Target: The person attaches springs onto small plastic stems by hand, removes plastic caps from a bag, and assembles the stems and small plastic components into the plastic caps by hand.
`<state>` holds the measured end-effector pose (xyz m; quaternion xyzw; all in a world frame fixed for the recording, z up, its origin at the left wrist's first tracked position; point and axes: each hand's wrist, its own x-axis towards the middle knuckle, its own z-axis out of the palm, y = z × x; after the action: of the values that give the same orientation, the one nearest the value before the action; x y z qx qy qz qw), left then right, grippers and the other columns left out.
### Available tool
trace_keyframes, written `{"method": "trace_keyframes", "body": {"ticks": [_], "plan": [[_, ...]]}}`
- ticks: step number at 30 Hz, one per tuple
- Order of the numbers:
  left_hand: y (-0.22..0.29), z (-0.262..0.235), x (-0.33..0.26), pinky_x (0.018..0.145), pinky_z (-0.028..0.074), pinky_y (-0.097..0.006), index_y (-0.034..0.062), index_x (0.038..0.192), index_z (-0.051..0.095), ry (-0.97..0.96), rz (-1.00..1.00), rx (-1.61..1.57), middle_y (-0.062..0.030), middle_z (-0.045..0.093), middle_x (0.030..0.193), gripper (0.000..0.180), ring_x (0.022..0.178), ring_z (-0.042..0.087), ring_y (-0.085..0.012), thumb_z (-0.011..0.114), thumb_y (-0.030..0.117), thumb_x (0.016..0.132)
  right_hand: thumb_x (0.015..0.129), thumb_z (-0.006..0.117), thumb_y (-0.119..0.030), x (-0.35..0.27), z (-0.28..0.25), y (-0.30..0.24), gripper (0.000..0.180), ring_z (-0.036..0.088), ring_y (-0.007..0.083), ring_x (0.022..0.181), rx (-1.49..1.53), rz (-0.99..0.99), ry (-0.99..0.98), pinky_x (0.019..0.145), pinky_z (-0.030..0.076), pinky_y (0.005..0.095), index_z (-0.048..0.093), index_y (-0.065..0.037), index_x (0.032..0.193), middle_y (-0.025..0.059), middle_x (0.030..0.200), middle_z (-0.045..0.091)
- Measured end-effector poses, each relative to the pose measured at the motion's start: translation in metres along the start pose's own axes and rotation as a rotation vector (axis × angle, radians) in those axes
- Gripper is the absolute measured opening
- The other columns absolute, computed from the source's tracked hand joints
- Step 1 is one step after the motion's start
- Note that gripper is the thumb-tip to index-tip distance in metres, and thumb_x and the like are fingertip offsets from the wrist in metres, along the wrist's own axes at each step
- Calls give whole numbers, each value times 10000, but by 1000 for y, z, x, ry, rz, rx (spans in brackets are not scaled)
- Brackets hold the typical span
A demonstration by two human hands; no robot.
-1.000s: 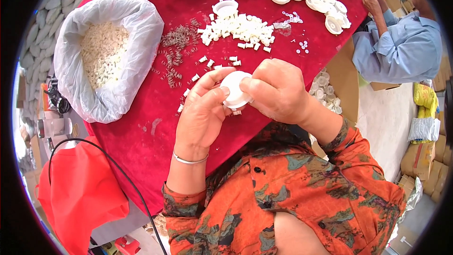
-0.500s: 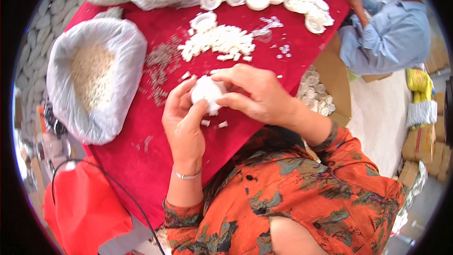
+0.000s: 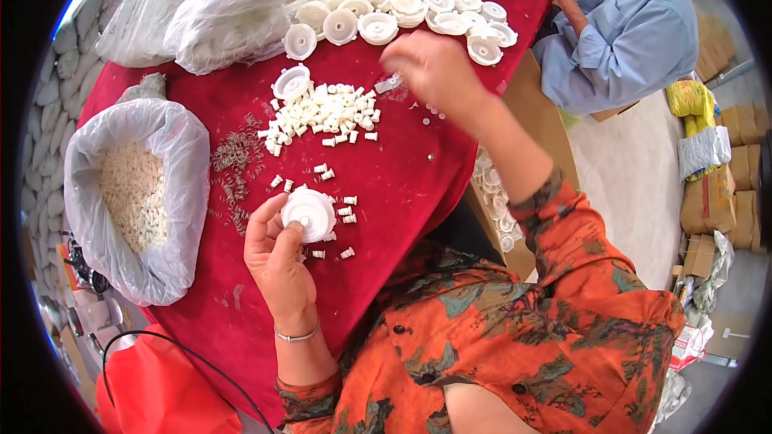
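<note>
My left hand (image 3: 281, 269) pinches a white round plastic disc (image 3: 312, 210) with a toothed rim and a small nub, the thumb lying on its face. Several small white plugs with springs (image 3: 346, 211) lie on the red cloth around it. Farther up and to the right, my right hand (image 3: 442, 76) is blurred, with its fingertips pointing left and partly hidden. It hovers near some small clear plastic pieces (image 3: 388, 85) and just below a heap of white round parts (image 3: 406, 2). Whether it holds anything does not show.
A heap of small white plugs (image 3: 326, 112) lies mid-table beside loose metal springs (image 3: 235, 162). At left stands a plastic-lined sack (image 3: 189, 124) of pale small pieces. White plastic bags (image 3: 229, 20) lie behind. A cardboard box (image 3: 555, 124) holds white parts; a co-worker in blue (image 3: 623, 40) sits at right.
My right hand has left the white disc and swung up and right toward the clear pieces. My left hand keeps the disc, now lower and farther left, and the view has shifted.
</note>
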<state>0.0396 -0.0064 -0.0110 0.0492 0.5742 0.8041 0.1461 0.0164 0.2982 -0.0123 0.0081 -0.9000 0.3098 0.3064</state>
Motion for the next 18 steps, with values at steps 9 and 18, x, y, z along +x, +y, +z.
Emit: {"method": "trace_keyframes", "body": {"ticks": [9,18], "plan": [[-4,2,5,780,519,-236,-22,1209,573,11,74,36,-88,659,1019,371,900,633,-128,528,-57,843,818,660,-134,30,10,54,91,650,290,844,-407,-2,-263,725,524,396,711,-95,883,88,904,663],[-6,0,4,829,518,-270,-12,1217,570,18,96,1,-107,659,1041,370,946,634,-156,527,-50,851,817,636,-120,34,9,36,94,649,294,850,-543,-76,-381,740,532,409,706,-90,872,96,885,656]]}}
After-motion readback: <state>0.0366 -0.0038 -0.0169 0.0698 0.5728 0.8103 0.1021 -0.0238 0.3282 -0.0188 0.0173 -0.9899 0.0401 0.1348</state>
